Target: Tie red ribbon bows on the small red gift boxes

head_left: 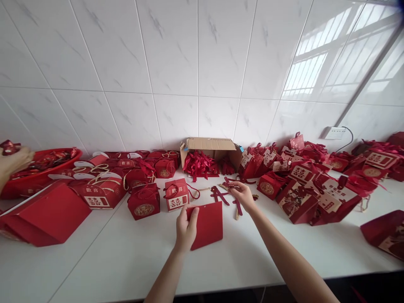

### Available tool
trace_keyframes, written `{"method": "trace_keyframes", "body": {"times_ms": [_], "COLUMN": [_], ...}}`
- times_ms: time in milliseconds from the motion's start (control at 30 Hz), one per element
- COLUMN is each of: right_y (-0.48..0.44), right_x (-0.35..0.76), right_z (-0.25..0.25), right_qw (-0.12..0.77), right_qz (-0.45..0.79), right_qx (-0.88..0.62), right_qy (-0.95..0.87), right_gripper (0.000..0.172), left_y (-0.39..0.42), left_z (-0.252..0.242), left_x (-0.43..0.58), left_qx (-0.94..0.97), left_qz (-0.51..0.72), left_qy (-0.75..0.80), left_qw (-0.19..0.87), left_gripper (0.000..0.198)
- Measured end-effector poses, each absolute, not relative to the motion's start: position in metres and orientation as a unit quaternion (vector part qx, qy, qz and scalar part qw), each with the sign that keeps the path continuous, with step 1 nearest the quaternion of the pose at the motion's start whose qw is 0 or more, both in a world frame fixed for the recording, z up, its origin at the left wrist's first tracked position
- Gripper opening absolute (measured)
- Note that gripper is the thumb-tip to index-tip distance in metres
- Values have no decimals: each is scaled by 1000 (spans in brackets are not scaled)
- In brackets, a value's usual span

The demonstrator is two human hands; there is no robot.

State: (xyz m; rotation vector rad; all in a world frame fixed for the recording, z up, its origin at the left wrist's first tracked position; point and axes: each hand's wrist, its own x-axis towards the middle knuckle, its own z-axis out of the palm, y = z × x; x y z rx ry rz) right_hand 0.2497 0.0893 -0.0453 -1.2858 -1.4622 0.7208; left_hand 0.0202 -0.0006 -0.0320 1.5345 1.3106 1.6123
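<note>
My left hand (186,228) grips the left edge of a plain red gift box (208,225), held above the table with one flat face toward me. A small hole shows near its top edge. Further right and back, my right hand (242,194) pinches the end of a dark red strap (227,185) with gold at it. Below its fingers lie several similar dark red straps (217,195), loose on the white table. Just behind the held box stands a small red box with a twisted cord (177,194).
An open cardboard carton (210,144) of red ribbons (198,165) stands against the tiled wall. Red gift boxes crowd left (104,191) and right (328,198). At far left, another person's hand (15,162) holds a red item over a red basin (44,174).
</note>
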Motion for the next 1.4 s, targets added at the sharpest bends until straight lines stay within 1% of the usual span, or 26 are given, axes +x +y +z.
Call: {"method": "trace_keyframes", "body": {"times_ms": [67, 200, 300, 333, 400, 467, 567, 700, 800, 1000, 1067, 1100, 1200, 1233, 1267, 1333, 1400], "right_y": [73, 29, -8, -19, -39, -52, -64, -73, -76, -72, -71, -71, -69, -68, -66, -60, -51], "right_x": [252, 255, 254, 252, 247, 240, 227, 213, 208, 205, 204, 202, 202, 203, 205, 210, 213], "right_z": [-36, -16, 2, 9, 22, 32, 38, 33, 29, 25, 22, 20, 8, 4, -1, -10, -16], "right_qw": [549, 607, 624, 622, 597, 565, 533, 511, 484, 404, 403, 411, 448, 465, 484, 530, 567], "right_qz": [307, 301, 293, 288, 296, 318, 372, 477, 527, 534, 532, 528, 495, 478, 461, 430, 404], "right_qx": [-487, -415, -355, -317, -251, -208, -172, -138, -128, -115, -115, -120, -156, -170, -183, -209, -244], "right_qy": [-606, -607, -631, -655, -702, -732, -740, -701, -687, -734, -736, -733, -728, -726, -721, -700, -675], "right_gripper": [30, 23, 14, 11, 12, 14, 15, 16, 16, 19, 18, 18, 19, 19, 18, 15, 13], "left_y": [6, 0, -17, -24, -39, -52, -67, -77, -82, -85, -87, -88, -85, -81, -75, -58, -37], "left_z": [-30, -24, -7, 3, 24, 45, 64, 61, 53, 40, 33, 29, 13, 7, 1, -7, -10], "left_x": [18, 11, 8, 8, 10, 14, 20, 19, 13, 10, 9, 8, 1, -2, -6, -12, -15], "left_qx": [572, 613, 645, 651, 675, 733, 813, 834, 824, 757, 739, 736, 728, 710, 683, 617, 599], "left_qz": [600, 580, 605, 619, 620, 567, 466, 430, 421, 396, 391, 389, 421, 455, 496, 575, 589], "left_qy": [487, 452, 407, 394, 369, 344, 308, 290, 306, 306, 307, 314, 353, 375, 400, 453, 482], "left_qw": [276, 290, 229, 196, 156, 151, 163, 186, 227, 421, 455, 456, 409, 385, 357, 288, 251], "left_gripper": [29, 25, 39, 41, 32, 21, 16, 14, 15, 15, 16, 16, 11, 11, 14, 30, 50]}}
